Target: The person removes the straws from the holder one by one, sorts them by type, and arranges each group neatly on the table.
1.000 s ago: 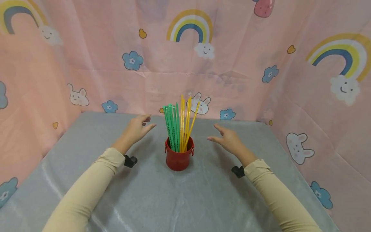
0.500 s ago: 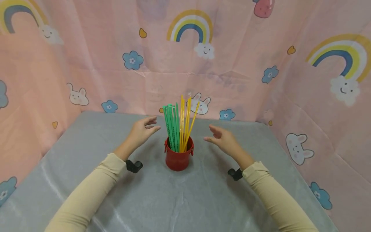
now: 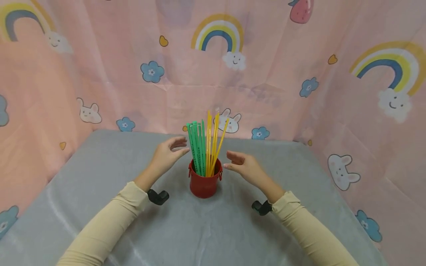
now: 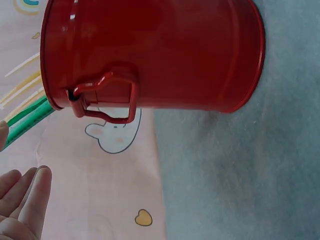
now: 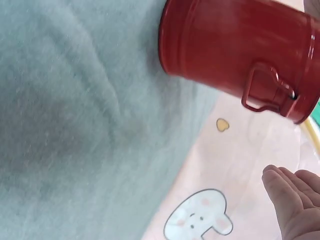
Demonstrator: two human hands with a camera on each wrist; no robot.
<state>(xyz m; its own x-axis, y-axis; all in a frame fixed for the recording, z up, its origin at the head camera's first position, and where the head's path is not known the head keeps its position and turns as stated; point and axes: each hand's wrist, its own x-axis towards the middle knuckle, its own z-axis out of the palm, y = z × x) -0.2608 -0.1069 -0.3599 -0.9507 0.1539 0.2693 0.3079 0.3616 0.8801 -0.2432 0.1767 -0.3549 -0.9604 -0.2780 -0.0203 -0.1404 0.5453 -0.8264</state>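
Note:
A small red metal bucket (image 3: 203, 186) with side handles stands upright in the middle of the table. Thin green sticks (image 3: 198, 147) with dark print lean in its left half, and thin yellow sticks (image 3: 213, 144) in its right half. My left hand (image 3: 168, 155) is just left of the green sticks, its fingers loosely bent and thumb apart, holding nothing. On the other side, my right hand (image 3: 247, 168) has its fingertips close to the bucket's right rim and also holds nothing. The wrist views show one bucket handle (image 4: 107, 97) near each hand.
Grey cloth (image 3: 206, 236) covers the table. A pink curtain (image 3: 126, 96) printed with rainbows, rabbits and flowers rises along the back and both sides. Each wrist carries a black camera mount (image 3: 158, 197) below the sleeve cuff.
Both hands have moved inward toward the bucket, the left one rightward and the right one leftward. Their fingers are more bent than before. The bucket and sticks stay in place.

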